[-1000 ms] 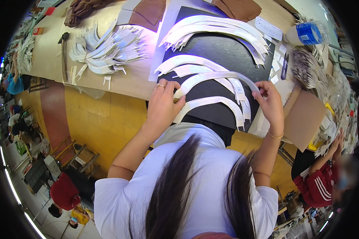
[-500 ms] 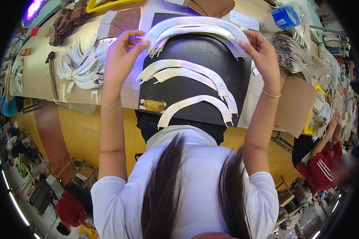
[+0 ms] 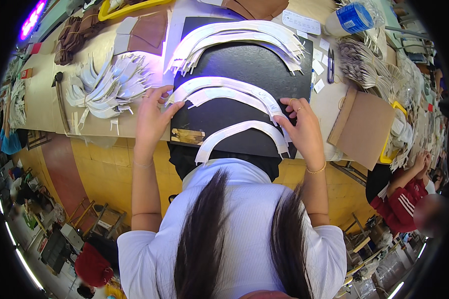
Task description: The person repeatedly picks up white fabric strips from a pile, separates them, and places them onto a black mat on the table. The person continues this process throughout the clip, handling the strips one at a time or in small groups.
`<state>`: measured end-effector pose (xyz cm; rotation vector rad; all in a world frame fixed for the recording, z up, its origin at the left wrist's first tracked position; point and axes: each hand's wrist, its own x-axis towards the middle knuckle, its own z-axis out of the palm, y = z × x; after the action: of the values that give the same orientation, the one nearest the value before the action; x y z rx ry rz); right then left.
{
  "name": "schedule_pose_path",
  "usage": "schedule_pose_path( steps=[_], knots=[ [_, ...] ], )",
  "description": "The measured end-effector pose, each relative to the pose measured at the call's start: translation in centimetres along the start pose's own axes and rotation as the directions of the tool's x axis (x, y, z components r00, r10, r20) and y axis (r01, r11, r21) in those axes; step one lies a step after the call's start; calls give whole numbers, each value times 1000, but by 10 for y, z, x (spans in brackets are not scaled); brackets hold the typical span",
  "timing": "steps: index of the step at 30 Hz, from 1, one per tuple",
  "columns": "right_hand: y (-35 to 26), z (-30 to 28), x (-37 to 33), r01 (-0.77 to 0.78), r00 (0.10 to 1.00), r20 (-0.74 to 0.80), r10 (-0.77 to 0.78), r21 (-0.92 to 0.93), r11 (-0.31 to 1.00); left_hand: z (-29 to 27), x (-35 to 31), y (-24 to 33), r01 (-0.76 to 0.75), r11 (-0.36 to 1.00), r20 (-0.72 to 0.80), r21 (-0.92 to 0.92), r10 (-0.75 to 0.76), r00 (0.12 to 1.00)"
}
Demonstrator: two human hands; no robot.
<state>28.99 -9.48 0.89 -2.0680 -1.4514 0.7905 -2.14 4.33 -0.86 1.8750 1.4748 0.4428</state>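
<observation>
Three groups of curved white strips lie one below another on a black board (image 3: pixel 269 60). My left hand (image 3: pixel 153 112) is at the left end of the middle curved white strips (image 3: pixel 224 85), thumb and fingers closed about that end. At their right end my right hand (image 3: pixel 304 127) grips with thumb and fingertips. Beyond them rests a thicker stack of curved white strips (image 3: pixel 224 35), its ends fanned out and touched by neither hand. Nearest my body is a single-looking curved white strip (image 3: pixel 239 128).
Left of the board lies a bundle of loose white strips (image 3: pixel 110 84), with brown pieces (image 3: pixel 144 32) behind it. To the right are dark thread snips (image 3: pixel 331 66), a bottle with a blue label (image 3: pixel 353 19), tied grey strips (image 3: pixel 364 62) and a cardboard sheet (image 3: pixel 361 129). A co-worker sits far right.
Both hands have left the ends of the far stack and come toward my body, onto the ends of the middle strips. The far stack now lies on the board with its ends more spread.
</observation>
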Motion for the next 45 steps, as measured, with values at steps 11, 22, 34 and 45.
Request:
schedule_pose_path(
  steps=[11, 22, 34, 45],
  knots=[
    [-3, 19, -6, 11, 996, -87, -14, -44, 999, 10, -3, 1, -14, 1000, -65, 12, 15, 998],
    [-7, 21, -6, -20, 993, -116, 17, -20, 1000, 12, -4, 3, -39, 997, -89, 68, 45, 995],
    [-9, 24, -3, -20, 992, -128, 21, 7, 1000, 7, -2, 3, 14, 1000, -41, -3, -14, 999],
    [-29, 19, -2, -211, 978, 4, 211, 40, 977, 11, -6, -1, -44, 999, -81, -9, 43, 996]
  ],
)
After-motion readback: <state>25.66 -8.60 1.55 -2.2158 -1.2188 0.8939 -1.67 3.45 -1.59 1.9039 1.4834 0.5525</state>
